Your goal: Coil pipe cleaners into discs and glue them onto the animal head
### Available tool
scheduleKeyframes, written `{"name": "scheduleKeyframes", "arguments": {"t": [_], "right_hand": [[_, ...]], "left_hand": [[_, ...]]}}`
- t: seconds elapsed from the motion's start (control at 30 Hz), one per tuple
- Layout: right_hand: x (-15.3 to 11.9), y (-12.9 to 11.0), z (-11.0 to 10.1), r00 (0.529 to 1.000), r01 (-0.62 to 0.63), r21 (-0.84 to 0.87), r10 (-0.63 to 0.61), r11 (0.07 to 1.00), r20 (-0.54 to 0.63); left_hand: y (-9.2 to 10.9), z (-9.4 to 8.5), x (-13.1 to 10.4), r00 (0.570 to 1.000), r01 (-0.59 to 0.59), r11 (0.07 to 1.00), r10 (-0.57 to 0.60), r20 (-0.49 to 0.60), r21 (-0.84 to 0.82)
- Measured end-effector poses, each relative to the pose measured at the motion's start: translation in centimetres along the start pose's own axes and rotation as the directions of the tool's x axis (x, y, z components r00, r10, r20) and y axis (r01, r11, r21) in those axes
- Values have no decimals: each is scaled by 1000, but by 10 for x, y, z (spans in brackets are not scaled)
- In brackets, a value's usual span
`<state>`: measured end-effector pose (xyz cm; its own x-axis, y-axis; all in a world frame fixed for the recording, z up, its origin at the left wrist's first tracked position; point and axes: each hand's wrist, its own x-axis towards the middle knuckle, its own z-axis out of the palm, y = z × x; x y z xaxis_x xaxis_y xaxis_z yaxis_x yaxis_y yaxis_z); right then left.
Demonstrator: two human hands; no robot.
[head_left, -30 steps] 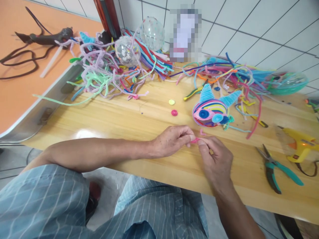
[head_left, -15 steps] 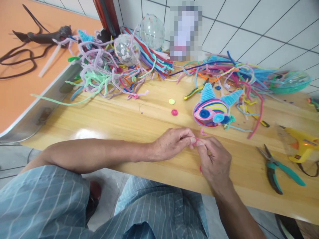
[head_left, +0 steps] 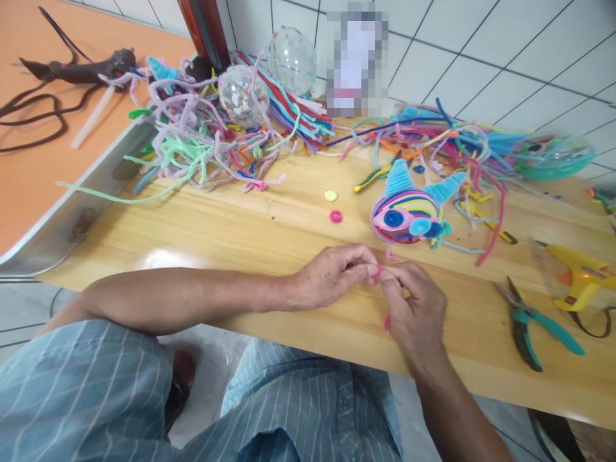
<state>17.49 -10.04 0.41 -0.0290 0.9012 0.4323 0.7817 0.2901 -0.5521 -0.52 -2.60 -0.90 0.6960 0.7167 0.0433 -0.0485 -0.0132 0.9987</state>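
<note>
My left hand [head_left: 330, 277] and my right hand [head_left: 418, 308] meet over the wooden table, fingertips closed. Between them they pinch a short pink pipe cleaner [head_left: 380, 271], mostly covered by the fingers. Part of a pink coil [head_left: 387, 323] shows beside my right palm. Just beyond the fingers lies a short bent pink piece [head_left: 391, 255]. Farther off stands a striped pipe-cleaner figure [head_left: 407, 212] with blue coiled eyes and two light-blue pointed parts. A pink coil [head_left: 335, 217] and a yellow coil [head_left: 330, 195] lie flat to its left.
Teal-handled pliers [head_left: 527, 324] and a yellow glue gun [head_left: 584, 273] lie at right. Tangled pipe cleaners [head_left: 187, 138] and clear balls [head_left: 292, 61] fill the back left. More pipe cleaners [head_left: 505, 147] line the wall. On the orange surface rests a dark glue gun [head_left: 91, 69].
Both hands keep their pinch on the pink pipe cleaner, with barely any finger movement. The whole view has shifted very slightly.
</note>
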Motion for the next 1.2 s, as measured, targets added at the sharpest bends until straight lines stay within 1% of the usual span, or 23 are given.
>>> {"name": "scheduleKeyframes", "arguments": {"t": [0.17, 0.23, 0.3, 0.4, 0.47, 0.53, 0.63, 0.7, 0.83, 0.93, 1.0, 1.07, 1.13, 1.2], "right_hand": [[-3, 5, 2, 998, 58, -111, -57, 992, 5], [-3, 6, 2, 998, 56, -88, -55, 995, 11], [-2, 6, 1, 1000, 7, -10, -7, 1000, 26], [-1, 3, -1, 993, -112, 115, 106, 987, 52], [0, 2, 0, 988, -154, 157, 148, 975, 50], [0, 0, 1, 989, -147, 151, 144, 978, 26], [-1, -1, 3, 996, -82, 62, 84, 995, -25], [-1, -2, 4, 998, -53, 13, 54, 998, -41], [0, -1, 3, 997, -74, 36, 75, 997, -7], [0, 1, 2, 997, -72, 36, 72, 997, -2], [-1, 3, 3, 999, -40, 0, 40, 999, -1], [-1, 3, 3, 1000, -15, -19, 15, 1000, 7], [-1, 3, 2, 999, -28, 17, 27, 999, 25], [0, 1, 0, 996, -82, 92, 79, 992, 38]], "left_hand": [[1, -4, 4, 998, 53, 998, -53, 35, 25], [2, -6, 5, 998, 45, 998, -46, 45, 39], [3, -6, 5, 999, 20, 999, -22, 37, 45], [3, -5, 2, 1000, -15, 999, 14, 21, 48], [2, -4, 1, 999, -35, 998, 35, 14, 49], [1, -2, 1, 999, -41, 998, 42, -15, 37], [-2, 0, 1, 998, -23, 999, 21, -64, -27], [-3, 2, 0, 997, -8, 997, 2, -76, -76], [-5, 5, -3, 997, 23, 988, -33, -66, -150], [-6, 4, -1, 998, 62, 980, -66, -16, -191], [-4, 1, 2, 997, 65, 988, -60, 39, -143], [0, -3, 5, 997, 40, 999, -38, 69, -21], [4, -7, 5, 998, 4, 996, -9, 58, 91], [6, -8, 5, 999, -23, 993, 19, 35, 117]]}}
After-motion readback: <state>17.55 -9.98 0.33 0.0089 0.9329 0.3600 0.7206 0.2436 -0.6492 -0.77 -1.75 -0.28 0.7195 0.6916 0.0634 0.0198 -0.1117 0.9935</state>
